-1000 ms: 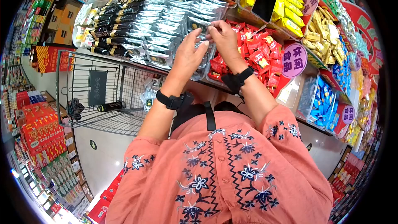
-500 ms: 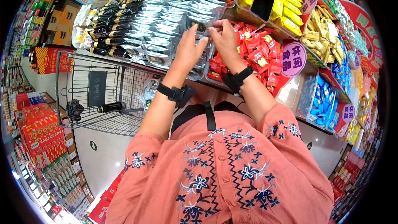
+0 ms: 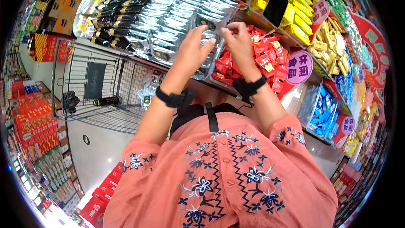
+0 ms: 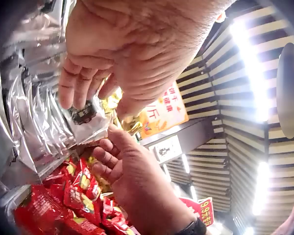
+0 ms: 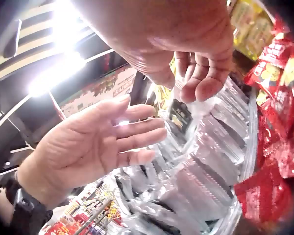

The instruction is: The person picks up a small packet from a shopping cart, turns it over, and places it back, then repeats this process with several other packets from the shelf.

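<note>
A silver packet with a dark label [image 3: 206,24] stands upright between both hands, above rows of silver packets [image 3: 162,29]. My right hand [image 3: 239,44] pinches its near corner between thumb and curled fingers; in the left wrist view the right hand [image 4: 142,178] has its thumb tip at the packet edge. My left hand [image 3: 192,52] is beside it, palm turned inward. The right wrist view shows the left hand [image 5: 93,142] with fingers extended and spread, gripping nothing. Whether its fingertips touch the packet, I cannot tell.
Red packets [image 3: 268,61] fill the bin to the right, and a phone [image 3: 275,8] lies on yellow packets [image 3: 298,14]. Black packets [image 3: 120,21] are at left. A wire cart [image 3: 97,84] stands below them, holding a dark bottle [image 3: 107,101] and silver packets.
My hands are slightly farther apart, the right one having shifted right. The head view has shifted a little, so the cart appears farther left and the phone farther right.
</note>
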Demonstrator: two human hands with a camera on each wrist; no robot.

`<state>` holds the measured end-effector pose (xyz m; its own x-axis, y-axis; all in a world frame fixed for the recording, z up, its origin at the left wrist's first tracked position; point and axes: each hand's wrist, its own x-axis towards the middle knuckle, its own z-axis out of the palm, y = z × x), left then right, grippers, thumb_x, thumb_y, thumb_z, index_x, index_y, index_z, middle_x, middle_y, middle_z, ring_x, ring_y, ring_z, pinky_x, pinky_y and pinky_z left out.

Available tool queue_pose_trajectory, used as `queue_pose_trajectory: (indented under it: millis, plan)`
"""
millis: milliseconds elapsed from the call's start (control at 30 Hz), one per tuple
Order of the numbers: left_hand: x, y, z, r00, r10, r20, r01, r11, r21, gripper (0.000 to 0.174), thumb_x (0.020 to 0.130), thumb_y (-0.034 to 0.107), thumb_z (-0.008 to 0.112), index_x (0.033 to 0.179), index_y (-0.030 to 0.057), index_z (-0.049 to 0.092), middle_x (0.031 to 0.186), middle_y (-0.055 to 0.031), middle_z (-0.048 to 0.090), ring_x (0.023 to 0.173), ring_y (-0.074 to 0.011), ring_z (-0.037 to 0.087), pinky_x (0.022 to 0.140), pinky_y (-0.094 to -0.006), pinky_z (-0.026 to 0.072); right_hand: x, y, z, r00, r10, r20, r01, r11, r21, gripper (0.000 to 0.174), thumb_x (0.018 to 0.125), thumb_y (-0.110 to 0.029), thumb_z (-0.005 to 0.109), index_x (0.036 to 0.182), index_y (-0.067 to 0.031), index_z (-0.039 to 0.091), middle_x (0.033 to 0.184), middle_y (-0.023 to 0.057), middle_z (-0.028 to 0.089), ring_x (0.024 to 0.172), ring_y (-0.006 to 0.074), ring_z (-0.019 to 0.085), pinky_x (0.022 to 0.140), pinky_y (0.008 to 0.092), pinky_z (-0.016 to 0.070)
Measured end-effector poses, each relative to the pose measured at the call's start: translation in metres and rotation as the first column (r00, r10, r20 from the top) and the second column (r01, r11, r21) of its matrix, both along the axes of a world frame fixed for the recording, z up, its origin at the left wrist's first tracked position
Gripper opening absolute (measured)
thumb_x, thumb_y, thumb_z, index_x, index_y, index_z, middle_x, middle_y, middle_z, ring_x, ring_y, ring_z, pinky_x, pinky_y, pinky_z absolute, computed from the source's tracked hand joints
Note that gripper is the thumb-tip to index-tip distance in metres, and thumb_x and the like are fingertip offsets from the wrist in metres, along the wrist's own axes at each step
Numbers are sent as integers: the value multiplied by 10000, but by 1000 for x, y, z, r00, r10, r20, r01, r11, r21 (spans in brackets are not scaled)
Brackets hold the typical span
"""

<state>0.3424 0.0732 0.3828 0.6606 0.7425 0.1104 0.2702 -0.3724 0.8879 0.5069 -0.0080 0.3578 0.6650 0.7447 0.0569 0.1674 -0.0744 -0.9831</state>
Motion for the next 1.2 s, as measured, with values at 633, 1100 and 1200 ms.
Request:
queue_pose_trajectory:
  millis: [633,1100,1200]
  plan:
    - [-344,9,-218,661,626,-413,-744,475,-471,376,965,378,661,1058,16,698,879,-96,713,720,-171,708,565,-303,519,-200,8,-49,383,870,-309,-922,339,-190,283,950,-191,685,1135,18,638,1011,142,679,893,220,681,811,358,542]
    - [-319,-45,-385,579,41,-814,-402,883,-241,567,867,298,754,1346,45,587,1360,-225,606,1320,-399,540,1089,-481,471,-226,4,-124,460,887,-29,-815,409,-412,374,915,-151,682,1252,-3,613,1223,204,644,1180,410,598,998,444,489]
    - [-309,-32,-378,520,-81,-850,-385,866,-318,554,832,308,797,1276,45,596,1372,-199,599,1334,-377,536,1086,-485,476,-226,11,-124,475,878,-62,-807,407,-429,363,918,-146,681,1246,-5,613,1232,207,643,1188,415,594,1005,447,485]
